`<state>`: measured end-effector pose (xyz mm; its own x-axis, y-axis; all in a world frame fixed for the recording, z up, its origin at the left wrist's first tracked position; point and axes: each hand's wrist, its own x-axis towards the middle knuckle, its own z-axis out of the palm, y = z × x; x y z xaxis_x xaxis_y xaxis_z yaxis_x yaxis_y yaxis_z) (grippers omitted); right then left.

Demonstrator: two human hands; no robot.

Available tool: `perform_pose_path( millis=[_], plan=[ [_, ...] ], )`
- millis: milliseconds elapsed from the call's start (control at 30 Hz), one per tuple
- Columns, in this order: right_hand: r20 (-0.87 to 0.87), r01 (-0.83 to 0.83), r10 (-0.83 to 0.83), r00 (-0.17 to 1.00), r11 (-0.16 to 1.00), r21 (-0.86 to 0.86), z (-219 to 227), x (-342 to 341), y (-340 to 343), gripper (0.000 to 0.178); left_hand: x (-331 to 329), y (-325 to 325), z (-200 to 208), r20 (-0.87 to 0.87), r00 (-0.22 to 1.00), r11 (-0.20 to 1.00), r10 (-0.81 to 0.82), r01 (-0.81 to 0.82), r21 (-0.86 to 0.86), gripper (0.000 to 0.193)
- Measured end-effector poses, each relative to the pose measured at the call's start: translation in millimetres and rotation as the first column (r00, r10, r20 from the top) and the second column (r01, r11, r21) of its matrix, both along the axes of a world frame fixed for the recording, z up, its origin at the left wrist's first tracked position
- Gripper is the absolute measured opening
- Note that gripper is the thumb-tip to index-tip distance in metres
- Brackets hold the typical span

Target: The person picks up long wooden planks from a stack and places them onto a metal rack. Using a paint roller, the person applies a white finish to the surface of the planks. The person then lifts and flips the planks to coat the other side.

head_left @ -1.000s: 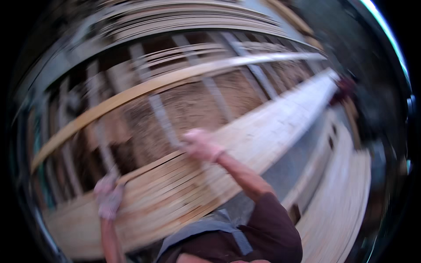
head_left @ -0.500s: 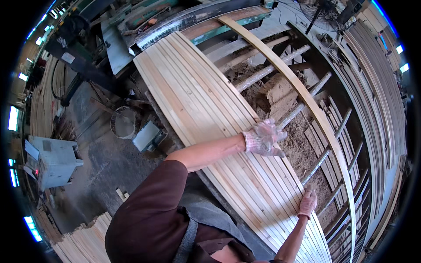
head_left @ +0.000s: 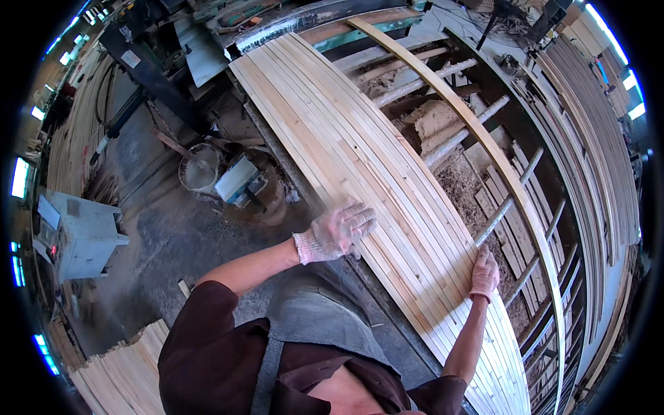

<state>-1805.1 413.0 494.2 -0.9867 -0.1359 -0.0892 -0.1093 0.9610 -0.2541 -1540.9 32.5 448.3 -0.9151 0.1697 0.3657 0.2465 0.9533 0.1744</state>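
Observation:
Long, narrow wooden strips [head_left: 360, 149] lie side by side in a wide layer that runs diagonally through the middle of the view. My left hand [head_left: 339, 232], in a dusty knitted glove, is over the near long edge of this layer with its fingers stretched out and nothing held. At the far long edge, my right hand [head_left: 485, 273], gloved too, has its fingers closed against the outermost strips; its fingertips are partly hidden. Beyond the layer, a single long strip [head_left: 477, 124] curves across the metal rollers [head_left: 494, 221].
Sawdust and offcuts [head_left: 456, 180] lie beneath the rollers. Stacked boards [head_left: 595, 138] line the far right. On the floor at left are a bucket [head_left: 199, 169] and a grey machine box [head_left: 83, 235]. More strips [head_left: 121, 373] are piled at lower left.
My left hand has moved from the far edge of the strips back to the near edge. My right hand remains at the far edge. The view has shifted slightly.

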Motion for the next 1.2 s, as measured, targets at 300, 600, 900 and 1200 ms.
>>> perform_pose_path(
  millis=[300,600,900,1200],
  plan=[
    [-0.056,-0.049,0.058,0.997,0.988,0.147,-21.5,-10.6,1.4,0.073,-3.2,7.8,-7.3,-0.105,0.993,0.991,0.055,-0.067,-0.117,0.09],
    [-0.443,-0.097,0.344,0.828,0.866,0.491,7.4,7.9,-56.4,0.044,5.1,-2.9,48.7,0.392,0.919,0.997,-0.048,0.067,-0.034,0.116],
    [0.055,-0.547,0.755,0.654,0.521,-0.655,41.2,291.0,-380.1,0.021,256.3,-93.4,-100.2,0.352,0.891,0.515,0.288,-0.454,0.727,0.042],
    [0.484,-0.764,0.727,0.486,0.623,-0.168,-238.4,351.7,-623.1,0.05,649.7,23.3,-214.9,0.995,-0.041,-0.983,0.091,-0.162,0.083,0.06]
  ],
)
